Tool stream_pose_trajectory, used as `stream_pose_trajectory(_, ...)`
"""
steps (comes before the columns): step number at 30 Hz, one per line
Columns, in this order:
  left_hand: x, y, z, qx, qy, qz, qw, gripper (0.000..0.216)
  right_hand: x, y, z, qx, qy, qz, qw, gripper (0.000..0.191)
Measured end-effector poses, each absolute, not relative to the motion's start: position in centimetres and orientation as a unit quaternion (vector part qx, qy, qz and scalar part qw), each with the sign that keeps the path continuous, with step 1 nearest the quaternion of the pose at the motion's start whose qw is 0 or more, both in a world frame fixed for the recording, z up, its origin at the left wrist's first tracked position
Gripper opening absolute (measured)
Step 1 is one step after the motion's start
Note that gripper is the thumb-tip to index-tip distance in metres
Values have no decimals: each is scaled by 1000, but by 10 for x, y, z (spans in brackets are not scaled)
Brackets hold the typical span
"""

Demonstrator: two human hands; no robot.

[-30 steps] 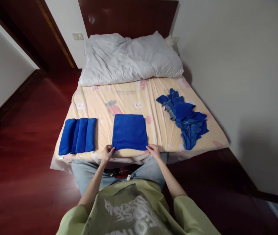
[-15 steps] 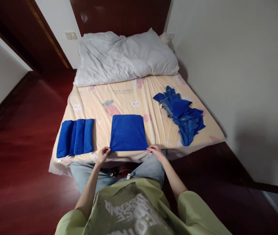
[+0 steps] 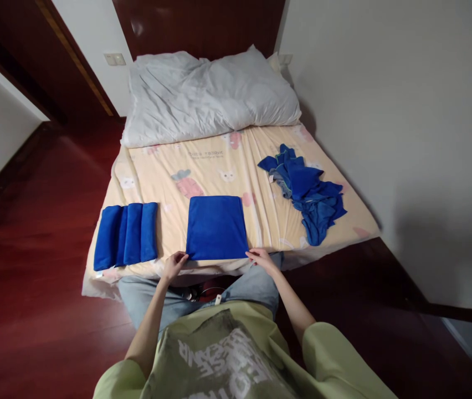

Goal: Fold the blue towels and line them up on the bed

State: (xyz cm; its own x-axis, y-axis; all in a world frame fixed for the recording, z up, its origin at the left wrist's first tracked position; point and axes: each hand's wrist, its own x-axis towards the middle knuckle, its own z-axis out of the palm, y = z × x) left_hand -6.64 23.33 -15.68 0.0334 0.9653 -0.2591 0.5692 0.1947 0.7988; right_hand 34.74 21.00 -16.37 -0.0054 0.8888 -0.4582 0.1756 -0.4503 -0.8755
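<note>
A blue towel lies flat, in a near-square shape, at the front of the bed. My left hand pinches its near left corner. At the near right corner, my right hand pinches the cloth between thumb and fingers. To the left rest several folded blue towels side by side in a row. A crumpled pile of blue towels lies on the right part of the bed, some with pale edging.
A grey-white quilt is bunched against the dark wooden headboard. The wall runs close along the bed's right side. Dark red floor stretches to the left, with a door beyond.
The towel's near edge sits slightly lower in view, with both hands still at its corners. My right hand has shifted a little to the left. The view has tilted slightly.
</note>
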Motion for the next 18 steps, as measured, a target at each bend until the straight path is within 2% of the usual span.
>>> stream_pose_trajectory(5,-74,236,-167,608,641,232,407,45,350,210,-168,-642,-439,546,313,42)
stream_pose_trajectory(10,-82,233,-176,668,606,229,367,32,354,212,-172,-643,-476,523,293,34)
stream_pose_trajectory(18,-84,235,-186,717,610,162,295,30,367,238,-171,-645,-526,514,209,22)
